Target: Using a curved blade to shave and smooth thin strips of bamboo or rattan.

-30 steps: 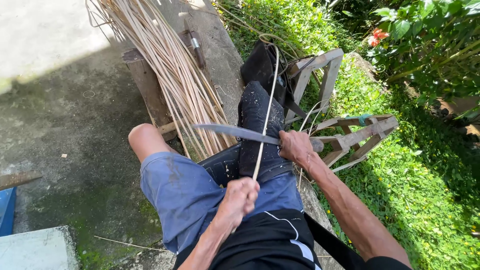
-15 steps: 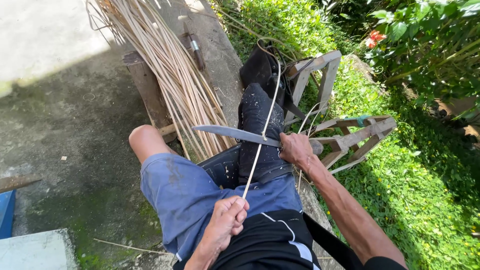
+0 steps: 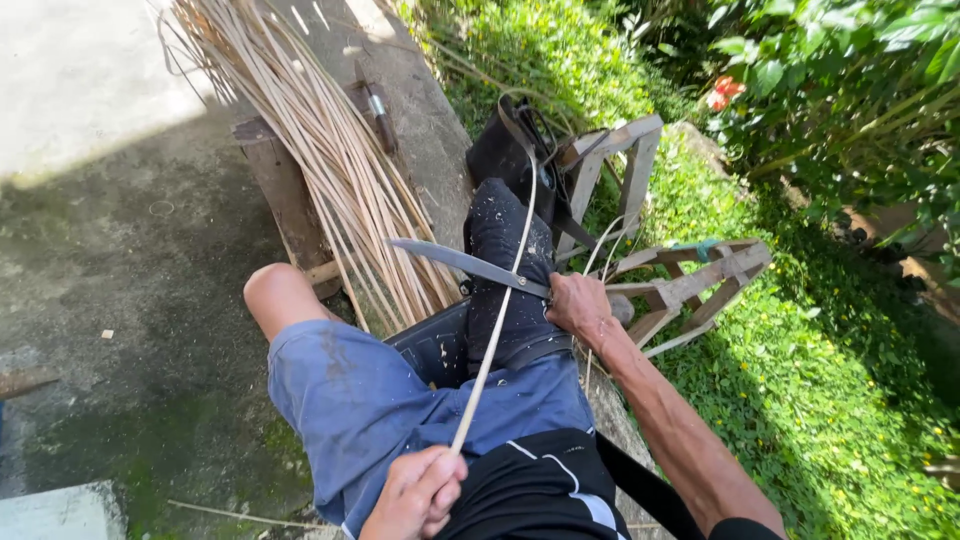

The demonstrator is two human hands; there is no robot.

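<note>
Right hand (image 3: 580, 308) grips a curved knife (image 3: 465, 265) over the padded knee (image 3: 505, 270); left hand (image 3: 415, 495) clasps the cane strip (image 3: 495, 335) — a slip could cut the thigh.

One view only, worn on the head, looking steeply down over the seated person's lap; it sits close to the hands (both low in frame, left hand (image 3: 415, 495) at 6 o'clock, right hand (image 3: 580, 305) near centre); concrete floor (image 3: 130, 260) toward 9 o'clock, greenery (image 3: 800, 380) toward 3 o'clock.
</note>
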